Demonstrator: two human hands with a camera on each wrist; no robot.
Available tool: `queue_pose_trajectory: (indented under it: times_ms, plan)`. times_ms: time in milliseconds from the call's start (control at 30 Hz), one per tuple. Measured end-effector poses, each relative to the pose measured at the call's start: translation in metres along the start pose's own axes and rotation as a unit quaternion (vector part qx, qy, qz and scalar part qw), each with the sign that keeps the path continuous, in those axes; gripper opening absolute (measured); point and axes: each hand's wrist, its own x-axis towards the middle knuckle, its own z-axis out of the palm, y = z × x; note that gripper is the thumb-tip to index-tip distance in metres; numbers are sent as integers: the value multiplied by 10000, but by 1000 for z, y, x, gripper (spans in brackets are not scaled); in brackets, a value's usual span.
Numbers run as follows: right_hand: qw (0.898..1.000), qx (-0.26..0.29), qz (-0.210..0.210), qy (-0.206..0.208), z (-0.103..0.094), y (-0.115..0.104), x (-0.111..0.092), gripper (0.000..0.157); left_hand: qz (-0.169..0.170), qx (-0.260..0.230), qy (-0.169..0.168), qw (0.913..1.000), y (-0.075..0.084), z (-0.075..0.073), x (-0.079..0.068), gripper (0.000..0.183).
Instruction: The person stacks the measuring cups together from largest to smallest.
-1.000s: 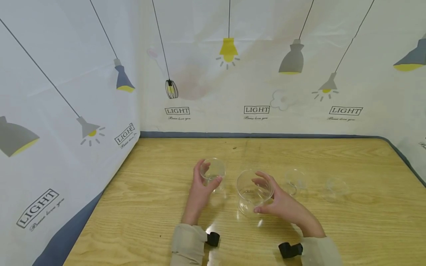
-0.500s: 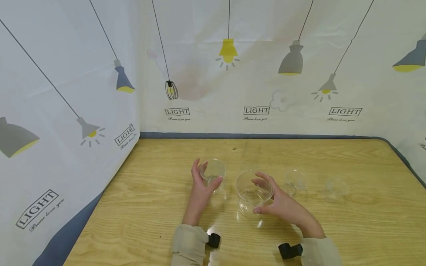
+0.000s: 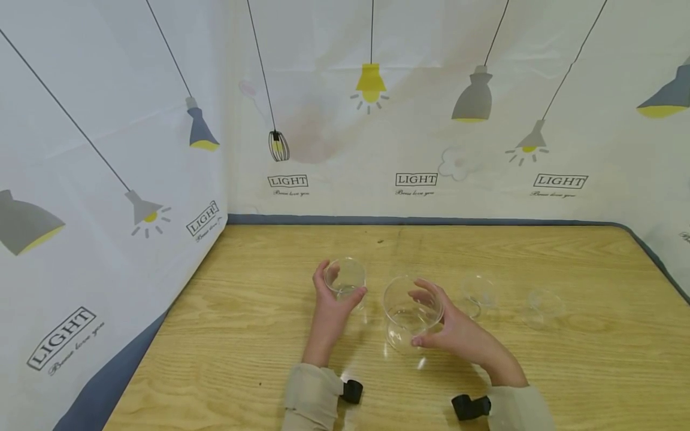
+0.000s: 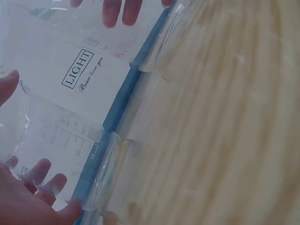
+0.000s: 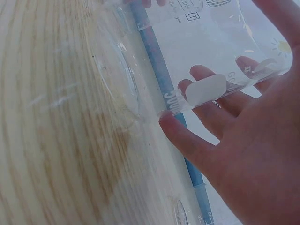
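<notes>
My left hand (image 3: 333,314) holds a small clear glass beaker (image 3: 345,276), thumb on its near right side and fingers round its far left. Measuring marks show on this beaker (image 4: 70,140) in the left wrist view. Close to its right stands a larger clear beaker (image 3: 401,311), which my right hand (image 3: 458,335) grips from the right with thumb and fingers spread round the wall. In the right wrist view white print reading 500 and a blank white label mark the larger beaker (image 5: 206,89). Both bases are down at the wooden table top.
Two more small clear glass pieces, a nearer one (image 3: 478,291) and one farther right (image 3: 544,305), stand right of my right hand on the wooden table (image 3: 242,335). A lamp-printed white sheet (image 3: 345,197) walls the back and sides.
My left fingers lift slightly off the small beaker and come back to it, and the left wrist shifts a little to the right. The right hand and both beakers stay put.
</notes>
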Motion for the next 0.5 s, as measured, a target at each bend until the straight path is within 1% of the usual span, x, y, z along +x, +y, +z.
queue_pose_trajectory:
  times_ms: [67,200,367,500]
  plan:
    - [10000,-35,-12,6,0,0,0,91,-51,39,-10,10000,0,0,0,94]
    - [10000,-12,13,-2,-1,-1,0,92,-43,117,-2,9999,0,-1,1,91]
    - [9999,38,132,42,0,-2,1,93,33,202,27,9998,-1,-2,1,91]
    - [9998,105,181,50,0,-1,1,94,105,172,0,9998,-2,-3,1,89]
